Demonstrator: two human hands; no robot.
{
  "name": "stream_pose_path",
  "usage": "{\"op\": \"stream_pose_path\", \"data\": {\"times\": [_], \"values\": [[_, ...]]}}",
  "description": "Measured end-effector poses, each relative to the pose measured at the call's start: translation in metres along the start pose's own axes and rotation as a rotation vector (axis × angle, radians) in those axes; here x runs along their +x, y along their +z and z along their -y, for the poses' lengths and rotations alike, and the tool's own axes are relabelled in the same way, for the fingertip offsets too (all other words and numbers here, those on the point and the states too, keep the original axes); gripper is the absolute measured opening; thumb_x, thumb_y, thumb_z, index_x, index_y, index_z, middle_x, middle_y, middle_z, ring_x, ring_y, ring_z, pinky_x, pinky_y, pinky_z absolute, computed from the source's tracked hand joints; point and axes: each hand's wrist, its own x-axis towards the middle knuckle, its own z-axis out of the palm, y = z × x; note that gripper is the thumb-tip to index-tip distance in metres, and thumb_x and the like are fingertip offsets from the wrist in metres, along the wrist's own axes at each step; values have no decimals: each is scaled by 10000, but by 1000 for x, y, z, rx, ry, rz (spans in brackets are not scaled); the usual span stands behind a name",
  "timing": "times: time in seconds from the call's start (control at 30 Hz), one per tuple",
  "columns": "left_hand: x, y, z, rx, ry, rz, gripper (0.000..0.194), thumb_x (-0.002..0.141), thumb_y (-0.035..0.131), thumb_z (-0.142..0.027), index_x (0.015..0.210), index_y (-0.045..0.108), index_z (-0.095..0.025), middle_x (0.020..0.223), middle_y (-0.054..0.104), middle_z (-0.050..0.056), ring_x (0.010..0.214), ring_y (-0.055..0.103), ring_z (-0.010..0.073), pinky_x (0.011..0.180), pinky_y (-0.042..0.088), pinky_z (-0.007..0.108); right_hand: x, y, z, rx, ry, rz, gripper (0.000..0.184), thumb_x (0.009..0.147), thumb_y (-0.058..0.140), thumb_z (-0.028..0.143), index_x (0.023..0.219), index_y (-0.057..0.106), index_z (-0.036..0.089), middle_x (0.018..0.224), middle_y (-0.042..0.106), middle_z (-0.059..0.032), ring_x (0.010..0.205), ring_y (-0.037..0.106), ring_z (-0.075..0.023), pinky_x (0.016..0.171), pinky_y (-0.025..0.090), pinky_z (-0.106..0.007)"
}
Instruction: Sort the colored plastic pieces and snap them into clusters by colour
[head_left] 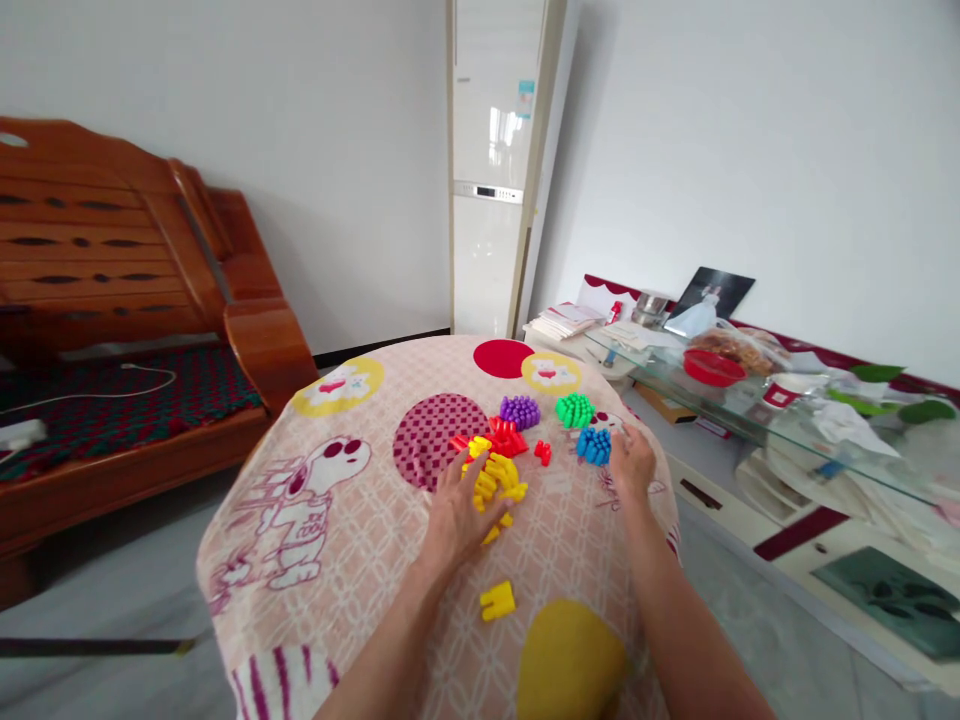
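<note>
My left hand (456, 512) lies over a loose heap of yellow plastic pieces (491, 478), its thumb and fingers apart around them. Beside the blue pieces (594, 446), my right hand (634, 462) has its fingers bent inward; whatever may be between the fingertips is hidden. Red pieces (507, 438) lie behind the yellow heap, with one small red piece (543, 453) apart to their right. Purple pieces (520, 412) and green pieces (575, 410) stand in tight clusters farther back. A single yellow piece (498, 601) rests nearer to me, between my forearms.
A patterned cloth (330, 600) covers the round table. To the right, a glass-topped cabinet (675, 400) carries a red bowl (714, 367), a paper cup (784, 392) and papers (566, 320). A wooden bench (112, 240) stands left, a tall white air conditioner (487, 260) behind.
</note>
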Motion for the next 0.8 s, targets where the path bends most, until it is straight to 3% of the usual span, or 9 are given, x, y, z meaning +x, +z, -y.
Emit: {"op": "stream_pose_path", "data": {"times": [0.1,0.2,0.33,0.43,0.5,0.57,0.7,0.77,0.8], "values": [[-8,8,-4,87,56,65,703,682,794,-398,1337,578,-259,1473,450,138,1325,441,382,1081,410,557,24,6,-13,-196,47,141,521,898,384,401,1192,693,100,1157,697,-199,1085,628,-305,940,453,-401],[-4,12,0,125,63,116,589,715,761,-365,1278,617,-267,1492,434,116,1348,417,368,1098,402,544,21,24,3,-183,13,335,452,894,438,429,1085,734,146,1029,732,-151,985,660,-276,858,483,-363],[32,7,23,195,-51,129,457,790,685,-375,1221,649,-228,1484,449,135,1355,426,366,1111,389,524,-16,52,48,207,-150,631,364,859,508,436,959,747,181,912,747,-72,889,675,-224,762,517,-309],[68,-1,47,273,-182,103,460,809,648,-317,1248,631,-182,1442,496,172,1338,462,360,1118,376,515,-40,66,77,510,-189,888,434,851,528,467,1123,709,181,986,751,-73,852,689,-211,617,526,-274],[86,-6,62,292,-256,34,467,848,583,-298,1282,606,-125,1414,517,209,1328,479,355,1119,375,501,-40,69,85,616,-183,947,493,855,525,499,1199,677,180,1028,748,-87,852,695,-218,548,517,-260],[94,-9,74,260,-300,-16,467,868,543,-301,1287,598,-103,1360,568,212,1280,527,344,1093,407,485,-23,67,79,609,-186,813,495,842,542,516,1178,690,184,1060,745,-94,884,697,-231,581,540,-277],[90,-8,86,113,-317,-53,449,873,537,-320,1289,596,-163,1216,681,140,1106,645,304,987,501,457,45,60,34,379,-149,226,496,779,552,520,1041,740,144,1062,745,-137,990,680,-287,872,541,-401],[86,-8,88,51,-322,-73,461,876,539,-329,1305,585,-167,1201,693,129,1075,662,293,966,517,447,76,62,6,279,-98,89,533,752,535,513,1068,736,135,1091,739,-151,1038,667,-306,930,515,-428],[86,-8,88,27,-323,-78,466,876,541,-331,1308,583,-161,1209,691,131,1080,662,289,968,517,440,88,66,-6,238,-57,79,550,739,536,510,1076,734,124,1104,734,-161,1041,666,-312,939,510,-438]]}}
